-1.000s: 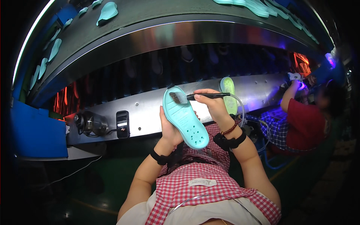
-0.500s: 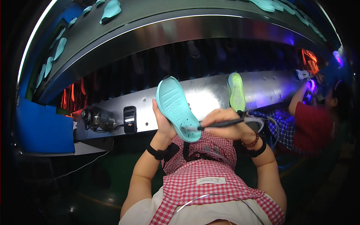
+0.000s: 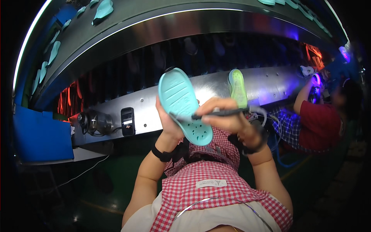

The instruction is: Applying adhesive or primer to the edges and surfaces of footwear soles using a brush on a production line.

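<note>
A turquoise shoe sole (image 3: 178, 94) is held up in front of me, its ridged face with small holes turned toward me. My left hand (image 3: 167, 124) is closed around its left edge, with the thumb along the side. In my right hand (image 3: 228, 118) is a slim brush (image 3: 199, 115) with a black handle. Its blurred tip lies over the sole's middle, by the left edge; whether it touches cannot be made out. A yellow-green sole (image 3: 238, 89) rests on the steel ledge (image 3: 212, 83) just beyond my right hand.
On the ledge at left are a black phone-like device (image 3: 127, 121) and a clear jar (image 3: 96, 121). A conveyor belt (image 3: 154, 8) carries turquoise pieces (image 3: 102, 11) behind. Red heaters (image 3: 69, 98) glow below it. At right a co-worker in a red top (image 3: 319, 123) sits close.
The brush has moved from the holed lower end up and left to the sole's middle. My left hand keeps its hold on the sole. The whole view has shifted slightly.
</note>
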